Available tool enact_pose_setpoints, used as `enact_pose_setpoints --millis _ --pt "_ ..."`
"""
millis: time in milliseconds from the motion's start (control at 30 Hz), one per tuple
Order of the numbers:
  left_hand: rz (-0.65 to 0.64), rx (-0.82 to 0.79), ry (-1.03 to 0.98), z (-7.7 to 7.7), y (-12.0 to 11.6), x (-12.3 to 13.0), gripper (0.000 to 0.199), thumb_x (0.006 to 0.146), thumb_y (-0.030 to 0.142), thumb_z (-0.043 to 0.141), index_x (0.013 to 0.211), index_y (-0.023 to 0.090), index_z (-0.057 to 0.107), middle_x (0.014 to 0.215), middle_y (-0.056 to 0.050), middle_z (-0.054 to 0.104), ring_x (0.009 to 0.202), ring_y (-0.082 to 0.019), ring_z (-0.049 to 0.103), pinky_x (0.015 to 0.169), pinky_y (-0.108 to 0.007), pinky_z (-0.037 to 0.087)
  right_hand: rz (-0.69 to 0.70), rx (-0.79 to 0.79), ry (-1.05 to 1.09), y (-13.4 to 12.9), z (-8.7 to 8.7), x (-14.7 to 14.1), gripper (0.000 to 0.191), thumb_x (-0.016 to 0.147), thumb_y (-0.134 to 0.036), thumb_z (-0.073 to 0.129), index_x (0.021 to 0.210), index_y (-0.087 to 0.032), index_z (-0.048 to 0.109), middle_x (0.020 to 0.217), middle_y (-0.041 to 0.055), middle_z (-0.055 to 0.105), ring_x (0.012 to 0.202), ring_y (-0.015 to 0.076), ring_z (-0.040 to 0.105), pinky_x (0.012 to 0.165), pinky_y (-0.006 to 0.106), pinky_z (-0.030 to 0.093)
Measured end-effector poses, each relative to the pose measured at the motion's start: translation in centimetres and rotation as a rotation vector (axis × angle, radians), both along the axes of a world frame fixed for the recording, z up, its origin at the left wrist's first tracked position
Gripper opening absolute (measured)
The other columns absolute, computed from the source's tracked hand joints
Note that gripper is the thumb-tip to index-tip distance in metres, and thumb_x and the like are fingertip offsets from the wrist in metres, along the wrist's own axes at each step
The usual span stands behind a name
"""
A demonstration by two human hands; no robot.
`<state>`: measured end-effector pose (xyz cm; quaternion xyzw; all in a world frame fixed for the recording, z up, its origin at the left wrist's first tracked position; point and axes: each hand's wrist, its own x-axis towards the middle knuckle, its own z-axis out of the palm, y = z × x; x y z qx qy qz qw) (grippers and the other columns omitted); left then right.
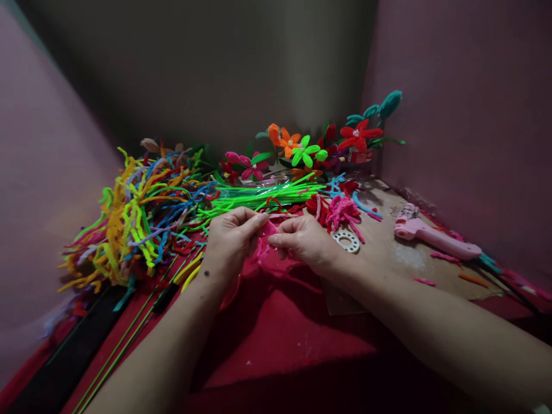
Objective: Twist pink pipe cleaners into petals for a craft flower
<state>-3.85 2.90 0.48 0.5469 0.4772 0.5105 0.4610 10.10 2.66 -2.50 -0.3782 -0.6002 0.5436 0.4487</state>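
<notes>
Both hands meet over the red cloth, closed on a bundle of pink pipe cleaners (pixel 265 253). My left hand (pixel 230 241) pinches one side of it between thumb and fingers. Opposite, my right hand (pixel 308 244) has its fingertips pressed on the other side. Pink strands hang below the fingers, and their exact shape is blurred. Just behind the hands lie bright green pipe cleaners (pixel 263 194) on clear plastic. More pink pipe cleaners (pixel 342 213) sit in a clump beyond my right hand, near a white ring with holes (pixel 352 248).
A large heap of mixed pipe cleaners (pixel 138 213) spreads at left. Finished pipe-cleaner flowers (pixel 304 150) stand along the back. At right, a pink glue gun (pixel 435 233) lies on cardboard (pixel 379 282), its cord running right. Thin green stems (pixel 125 345) lie on the red cloth (pixel 284 339). Walls rise at both sides.
</notes>
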Motion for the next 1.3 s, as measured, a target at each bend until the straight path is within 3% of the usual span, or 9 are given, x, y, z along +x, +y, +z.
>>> enact_pose_setpoints --millis 133,267,367,567,800,1033,1167,1300 --pt "-0.201 -0.134 -0.079 0.1 0.3 -0.2 0.015 0.066 0.024 0.070 0.070 0.012 0.063 0.049 0.004 0.052 0.035 -0.001 0.037 0.034 -0.014 0.024 -0.054 0.015 -0.008 0.0 0.3 0.2 0.024 0.068 -0.020 0.060 0.046 -0.013 0.054 0.038 -0.0048 0.045 0.035 0.0023 0.030 0.039 0.020 0.022" --pt "-0.307 -0.209 -0.106 -0.1 0.8 -0.6 0.017 0.062 0.020 0.073 0.074 0.010 0.067 0.054 0.003 0.055 0.038 0.000 0.039 0.037 -0.013 0.029 0.042 -0.069 0.093 0.2 0.4 0.5 0.023 0.066 -0.025 0.061 0.048 -0.013 0.054 0.039 -0.0043 0.048 0.031 0.0021 0.029 0.034 0.020 0.018" --pt "-0.289 -0.191 -0.169 -0.6 1.0 -0.7 0.022 0.060 0.018 0.074 0.080 0.014 0.067 0.057 0.004 0.058 0.038 -0.001 0.041 0.038 -0.013 0.031 0.130 -0.133 0.150 0.3 0.3 0.6 0.023 0.063 -0.030 0.064 0.051 -0.013 0.054 0.041 -0.0036 0.051 0.028 0.0030 0.030 0.031 0.020 0.017" --pt "-0.252 -0.149 -0.141 -0.6 0.5 -0.3 0.014 0.060 0.017 0.073 0.065 0.014 0.061 0.046 0.005 0.054 0.035 -0.003 0.042 0.035 -0.013 0.030 0.185 -0.144 0.167 0.2 0.2 0.6 0.018 0.064 -0.029 0.063 0.058 -0.012 0.058 0.043 -0.0030 0.053 0.030 0.0031 0.031 0.031 0.020 0.018" --pt "-0.261 -0.104 -0.024 -0.1 0.4 -0.5 0.014 0.063 0.023 0.071 0.066 0.011 0.064 0.048 0.003 0.055 0.038 -0.002 0.042 0.037 -0.014 0.031 0.044 -0.066 0.068 0.0 0.5 0.3 0.023 0.063 -0.029 0.064 0.049 -0.012 0.057 0.039 -0.0033 0.048 0.033 0.0029 0.030 0.034 0.020 0.019" --pt "0.022 0.018 0.129 -0.8 0.2 0.6 0.016 0.063 0.024 0.070 0.059 0.013 0.059 0.038 0.006 0.047 0.035 -0.003 0.036 0.036 -0.015 0.025 0.018 -0.150 0.124 0.3 0.0 0.0 0.016 0.061 -0.016 0.057 0.045 -0.013 0.056 0.033 -0.0048 0.043 0.029 0.0036 0.026 0.033 0.022 0.015" --pt "-0.043 -0.047 0.079 -0.4 0.5 0.5 0.022 0.068 0.031 0.066 0.058 0.014 0.057 0.036 0.006 0.044 0.033 -0.004 0.032 0.035 -0.017 0.021 0.033 -0.141 0.114 0.2 0.2 0.0 0.021 0.063 -0.022 0.061 0.044 -0.014 0.055 0.031 -0.0052 0.041 0.028 0.0038 0.025 0.033 0.022 0.015" --pt "0.032 0.009 0.112 -0.4 1.1 0.1 0.024 0.066 0.032 0.067 0.058 0.014 0.055 0.039 0.006 0.042 0.034 -0.003 0.031 0.036 -0.017 0.021 0.081 -0.148 0.133 0.3 0.5 0.2 0.023 0.063 -0.025 0.063 0.045 -0.014 0.054 0.033 -0.0044 0.044 0.028 0.0033 0.026 0.033 0.022 0.014"
